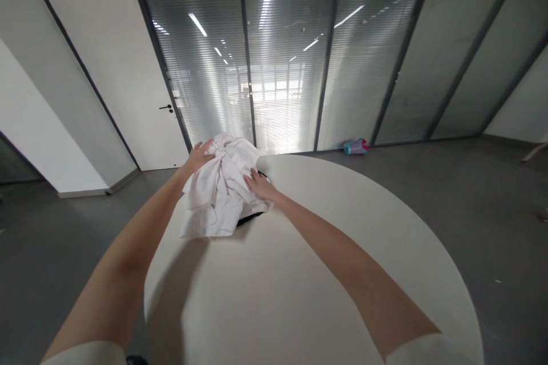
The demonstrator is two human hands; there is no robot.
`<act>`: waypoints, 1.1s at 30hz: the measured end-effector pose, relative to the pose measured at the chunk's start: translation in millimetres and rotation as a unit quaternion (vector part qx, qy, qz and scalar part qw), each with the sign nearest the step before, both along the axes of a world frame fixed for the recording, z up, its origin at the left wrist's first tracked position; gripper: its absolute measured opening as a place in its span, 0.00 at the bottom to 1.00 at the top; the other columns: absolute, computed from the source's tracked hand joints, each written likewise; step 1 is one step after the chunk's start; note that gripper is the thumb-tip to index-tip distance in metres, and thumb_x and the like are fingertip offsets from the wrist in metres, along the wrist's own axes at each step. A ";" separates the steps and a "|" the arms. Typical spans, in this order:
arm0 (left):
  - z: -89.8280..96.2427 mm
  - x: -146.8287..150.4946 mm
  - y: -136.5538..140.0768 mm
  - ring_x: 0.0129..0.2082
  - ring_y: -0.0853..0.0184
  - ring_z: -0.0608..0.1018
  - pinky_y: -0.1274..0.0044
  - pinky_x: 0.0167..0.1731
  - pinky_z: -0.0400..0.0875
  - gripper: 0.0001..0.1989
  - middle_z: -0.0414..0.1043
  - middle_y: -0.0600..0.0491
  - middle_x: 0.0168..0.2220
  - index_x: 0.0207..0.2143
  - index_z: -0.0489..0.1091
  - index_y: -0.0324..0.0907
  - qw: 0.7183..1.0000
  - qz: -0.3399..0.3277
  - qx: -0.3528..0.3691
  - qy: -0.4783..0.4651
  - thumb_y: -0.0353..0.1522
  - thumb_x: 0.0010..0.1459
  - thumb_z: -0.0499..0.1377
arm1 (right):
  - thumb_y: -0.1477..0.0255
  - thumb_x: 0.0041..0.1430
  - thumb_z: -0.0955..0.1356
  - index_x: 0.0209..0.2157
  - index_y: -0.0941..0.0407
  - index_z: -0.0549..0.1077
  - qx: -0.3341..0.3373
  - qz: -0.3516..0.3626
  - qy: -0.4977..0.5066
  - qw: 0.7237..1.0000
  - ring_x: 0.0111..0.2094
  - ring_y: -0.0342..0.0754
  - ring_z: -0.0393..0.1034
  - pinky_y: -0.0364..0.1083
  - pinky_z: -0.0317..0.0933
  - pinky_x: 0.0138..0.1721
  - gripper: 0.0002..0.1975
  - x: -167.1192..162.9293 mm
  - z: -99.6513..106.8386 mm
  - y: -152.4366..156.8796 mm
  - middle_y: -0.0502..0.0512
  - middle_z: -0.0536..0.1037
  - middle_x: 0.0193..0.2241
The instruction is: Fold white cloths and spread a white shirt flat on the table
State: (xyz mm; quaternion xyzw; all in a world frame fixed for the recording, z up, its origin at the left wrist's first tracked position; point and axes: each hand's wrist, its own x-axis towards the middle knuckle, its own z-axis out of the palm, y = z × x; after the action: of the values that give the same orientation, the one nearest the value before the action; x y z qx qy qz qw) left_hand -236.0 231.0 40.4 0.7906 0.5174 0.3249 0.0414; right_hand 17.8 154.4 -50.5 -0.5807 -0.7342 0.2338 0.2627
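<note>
A crumpled white cloth garment [222, 182], perhaps a shirt, lies bunched at the far left of the round white table [299, 274]. Its front left corner hangs loosely towards the rim. My left hand [200, 155] rests against the garment's far left side, fingers apart and touching the fabric. On its right side lies my right hand [260, 186], with fingers stretched over the folds. Something black [249, 218] peeks out from under the cloth at the front and near my right hand; most of it is hidden.
Beyond the table stand glass partitions [286, 68] with blinds, and a white door [111, 68] at the left. A blue and pink object [355, 147] sits on the grey floor [411, 177] near the glass. A white pillar [51, 120] rises at the left.
</note>
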 end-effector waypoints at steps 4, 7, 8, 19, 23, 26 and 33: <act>19.2 3.7 -6.6 0.59 0.57 0.70 0.70 0.61 0.61 0.25 0.72 0.46 0.58 0.57 0.71 0.36 1.000 0.002 0.015 0.025 0.36 0.61 0.51 | 0.43 0.65 0.50 0.69 0.51 0.52 0.033 -0.039 -0.001 0.999 0.69 0.59 0.45 0.60 0.42 0.66 0.40 45.2 3.6 -14.9 0.59 0.52 0.70; 29.0 12.9 -26.8 0.56 0.54 0.74 0.69 0.58 0.65 0.25 0.74 0.45 0.55 0.52 0.75 0.37 0.999 0.018 0.009 0.036 0.42 0.64 0.48 | 0.47 0.68 0.50 0.67 0.52 0.58 0.116 -0.048 -0.015 0.992 0.68 0.55 0.49 0.57 0.44 0.67 0.36 90.0 -6.8 -36.1 0.59 0.58 0.67; 30.9 17.2 -35.8 0.56 0.53 0.74 0.68 0.58 0.65 0.26 0.73 0.45 0.55 0.51 0.76 0.38 0.998 0.027 0.023 0.049 0.44 0.65 0.48 | 0.48 0.68 0.50 0.66 0.52 0.60 0.142 -0.035 -0.020 0.989 0.67 0.54 0.52 0.57 0.46 0.67 0.34 105.8 -12.0 -44.0 0.60 0.61 0.66; 0.1 74.7 -85.8 0.67 0.43 0.55 0.49 0.64 0.44 0.21 0.66 0.45 0.62 0.52 0.75 0.47 0.978 0.056 0.117 0.161 0.46 0.64 0.54 | 0.59 0.70 0.56 0.52 0.54 0.73 0.155 0.033 -0.082 0.984 0.56 0.56 0.66 0.60 0.58 0.60 0.22 186.4 -43.3 -94.1 0.63 0.72 0.54; -20.3 91.3 -97.2 0.69 0.46 0.52 0.49 0.65 0.38 0.24 0.64 0.45 0.63 0.59 0.69 0.47 0.976 0.076 0.133 0.157 0.46 0.66 0.51 | 0.60 0.70 0.59 0.48 0.52 0.75 0.137 0.075 -0.062 0.986 0.54 0.55 0.67 0.59 0.60 0.58 0.18 190.7 -33.8 -107.0 0.61 0.74 0.51; -35.4 102.5 -114.6 0.69 0.47 0.53 0.51 0.66 0.39 0.26 0.63 0.45 0.64 0.62 0.65 0.47 0.975 0.086 0.131 0.161 0.45 0.67 0.50 | 0.61 0.69 0.60 0.45 0.51 0.76 0.133 0.103 -0.040 0.985 0.50 0.54 0.69 0.57 0.62 0.55 0.16 205.7 -29.7 -117.0 0.59 0.76 0.47; -79.4 119.3 -159.8 0.68 0.46 0.57 0.51 0.65 0.47 0.20 0.64 0.48 0.64 0.58 0.70 0.47 0.963 0.034 0.177 0.201 0.38 0.65 0.55 | 0.62 0.69 0.60 0.31 0.54 0.75 0.114 0.089 -0.018 0.989 0.30 0.49 0.68 0.48 0.63 0.34 0.18 240.0 -14.9 -110.6 0.55 0.74 0.29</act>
State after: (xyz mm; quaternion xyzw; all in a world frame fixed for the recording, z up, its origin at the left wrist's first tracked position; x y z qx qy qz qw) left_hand -116.7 71.1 -39.0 0.8163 0.4760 0.2465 -0.2149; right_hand 257.8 43.8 -65.3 -0.4831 -0.8098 0.1601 0.2919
